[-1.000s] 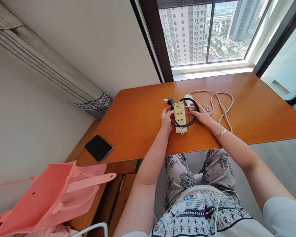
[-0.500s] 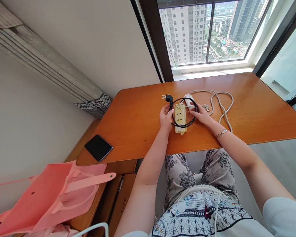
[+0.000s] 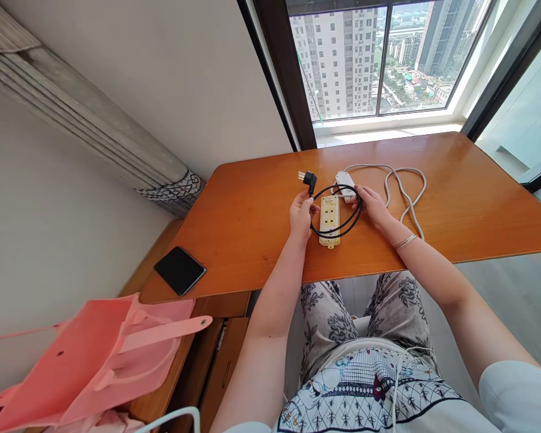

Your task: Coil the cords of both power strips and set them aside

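A black power cord (image 3: 342, 233), coiled in loops, is held between my two hands above the table. My left hand (image 3: 301, 215) is closed on the coil's left side, just below its black plug (image 3: 307, 178), whose prongs point left. On the coil's right side, my right hand (image 3: 372, 205) grips the loops with bent fingers. Beneath the coil lies a yellowed power strip (image 3: 329, 218) with sockets facing up. A white power strip (image 3: 345, 184) sits behind it, partly covered by the cord and my right fingers.
A white cable (image 3: 410, 201) loops over the right of the wooden table (image 3: 252, 216). A dark phone or tablet (image 3: 180, 270) lies near the left front edge. Lower left is a pink bag (image 3: 103, 355). Behind the table is a window (image 3: 379, 60).
The coil has dropped slightly toward me and its loops have shifted. My right hand has moved a little right; a metal plug beside it is now hidden.
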The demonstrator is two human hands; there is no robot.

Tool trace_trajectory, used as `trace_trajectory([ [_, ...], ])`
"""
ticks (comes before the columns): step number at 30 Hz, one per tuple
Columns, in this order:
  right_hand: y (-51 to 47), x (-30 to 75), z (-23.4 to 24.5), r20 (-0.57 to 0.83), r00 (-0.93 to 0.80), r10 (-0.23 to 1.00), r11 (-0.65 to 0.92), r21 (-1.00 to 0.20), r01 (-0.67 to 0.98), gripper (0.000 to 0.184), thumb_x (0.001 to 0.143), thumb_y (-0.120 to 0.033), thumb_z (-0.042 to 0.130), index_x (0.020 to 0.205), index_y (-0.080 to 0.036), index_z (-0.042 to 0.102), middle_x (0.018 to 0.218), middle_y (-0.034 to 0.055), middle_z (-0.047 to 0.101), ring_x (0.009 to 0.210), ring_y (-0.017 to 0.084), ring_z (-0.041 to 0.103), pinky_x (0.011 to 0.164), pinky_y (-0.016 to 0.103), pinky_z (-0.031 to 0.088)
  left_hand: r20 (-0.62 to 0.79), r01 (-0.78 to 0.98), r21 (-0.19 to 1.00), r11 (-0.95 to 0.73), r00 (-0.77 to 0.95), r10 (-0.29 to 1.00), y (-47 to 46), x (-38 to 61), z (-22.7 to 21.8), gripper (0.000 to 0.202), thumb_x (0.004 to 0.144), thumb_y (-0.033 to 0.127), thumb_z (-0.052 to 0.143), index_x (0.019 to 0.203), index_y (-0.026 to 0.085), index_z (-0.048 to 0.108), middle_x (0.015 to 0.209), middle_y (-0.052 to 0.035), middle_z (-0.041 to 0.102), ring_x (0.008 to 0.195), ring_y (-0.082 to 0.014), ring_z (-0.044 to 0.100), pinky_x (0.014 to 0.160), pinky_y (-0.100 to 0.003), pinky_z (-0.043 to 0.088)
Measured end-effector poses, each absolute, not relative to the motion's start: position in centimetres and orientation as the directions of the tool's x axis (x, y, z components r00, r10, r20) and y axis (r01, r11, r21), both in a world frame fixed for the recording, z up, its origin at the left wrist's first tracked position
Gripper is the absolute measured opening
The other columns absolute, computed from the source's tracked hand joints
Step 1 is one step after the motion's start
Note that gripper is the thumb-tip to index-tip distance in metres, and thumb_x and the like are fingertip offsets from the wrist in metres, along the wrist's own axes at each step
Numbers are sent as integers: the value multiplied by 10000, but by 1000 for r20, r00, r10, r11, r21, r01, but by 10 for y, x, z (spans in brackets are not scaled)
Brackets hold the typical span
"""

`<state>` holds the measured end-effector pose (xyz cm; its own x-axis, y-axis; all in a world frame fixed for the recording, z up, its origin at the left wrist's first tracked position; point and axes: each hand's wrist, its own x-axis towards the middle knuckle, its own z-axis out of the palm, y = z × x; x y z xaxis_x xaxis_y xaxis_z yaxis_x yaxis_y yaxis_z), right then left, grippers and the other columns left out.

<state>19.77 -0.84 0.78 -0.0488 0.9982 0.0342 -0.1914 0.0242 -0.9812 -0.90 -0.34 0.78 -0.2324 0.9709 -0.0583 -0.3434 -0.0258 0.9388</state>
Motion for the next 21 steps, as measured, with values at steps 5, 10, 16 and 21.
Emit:
trace_trajectory([
  [5, -4, 200, 2, 45, -24, 999, 43, -994, -102, 615, 814, -630, 683, 1207, -158, 662, 759, -6, 642, 687, 141, 567, 639, 282, 446, -98, -391, 920, 5, -218, 971, -7, -8, 16, 276, 787, 165, 687, 1061, 191, 673, 777, 21, 757, 494, -41, 588, 535, -157, 460],
  [10, -1, 203, -3, 170, 15, 985, 167, -978, 121, 509, 853, -523, 653, 1214, -167, 699, 994, 72, 741, 874, 201, 651, 833, 348, 503, -146, -454, 890, 49, -180, 973, -8, -7, 19, 234, 819, 126, 667, 1045, 188, 674, 860, -9, 785, 563, -58, 642, 568, -161, 486],
  [16, -1, 207, 0, 185, -1, 983, 165, -874, 456, 473, 847, -432, 644, 1214, -144, 722, 725, 1, 655, 700, 182, 587, 716, 327, 455, -156, -547, 829, 116, -26, 988, -9, -12, 15, 275, 836, 200, 640, 1107, 181, 682, 1023, -54, 799, 742, -116, 723, 638, -197, 531],
  [21, 2, 208, 0, 181, 18, 983, 146, -845, 515, 375, 865, -301, 565, 1153, -129, 734, 803, 46, 725, 768, 204, 636, 768, 337, 475, -60, -556, 823, 114, 116, 991, -9, -17, 9, 434, 691, 164, 596, 1111, 194, 699, 1151, -62, 784, 944, -170, 748, 746, -230, 561],
])
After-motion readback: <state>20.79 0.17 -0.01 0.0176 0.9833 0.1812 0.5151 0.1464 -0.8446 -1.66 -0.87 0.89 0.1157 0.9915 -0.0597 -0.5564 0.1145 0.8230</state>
